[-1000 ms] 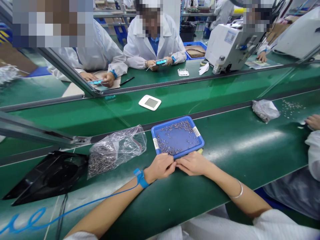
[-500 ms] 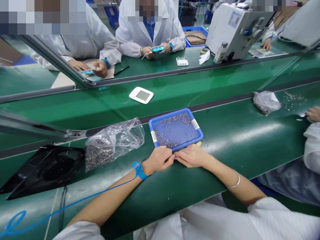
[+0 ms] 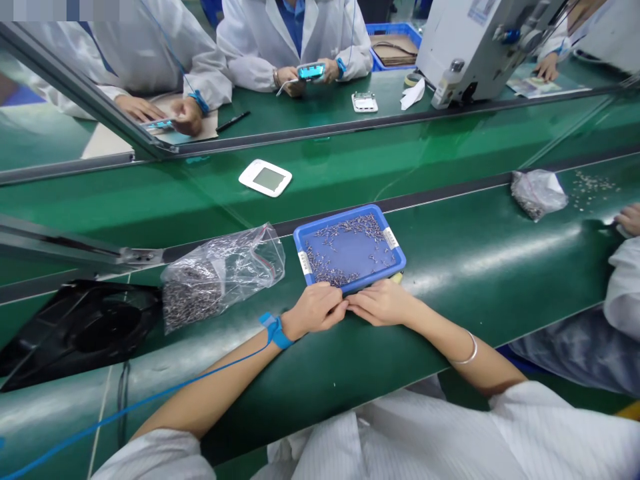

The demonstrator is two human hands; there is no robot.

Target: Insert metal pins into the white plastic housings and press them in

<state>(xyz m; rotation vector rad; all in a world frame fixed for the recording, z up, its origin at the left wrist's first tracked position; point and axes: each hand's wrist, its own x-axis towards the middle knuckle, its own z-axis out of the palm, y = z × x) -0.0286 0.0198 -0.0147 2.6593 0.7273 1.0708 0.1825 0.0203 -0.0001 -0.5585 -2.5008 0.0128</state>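
Both my hands meet at the near edge of a shallow blue tray (image 3: 350, 248) that holds many small metal screws (image 3: 333, 273). My left hand (image 3: 316, 308), with a blue strap (image 3: 275, 331) at its wrist, is closed with fingers curled against the tray's front rim. Beside it, my right hand (image 3: 380, 303) is also closed, its fingertips touching the left hand's. Whatever lies between the fingertips is hidden or too small to name. A bit of something yellow (image 3: 397, 277) shows by the tray's near right corner.
Left of the tray lies a clear plastic bag (image 3: 195, 297) of screws, next to a black plastic part (image 3: 100, 327). A white device with a screen (image 3: 265, 178) lies beyond the dark rail. A smaller bag (image 3: 537, 195) is at right. Co-workers sit across and to the right.
The whole view has shifted slightly, with most things higher in the picture. Relative to the tray, the white device lies further left. My hands keep the same closed pose.
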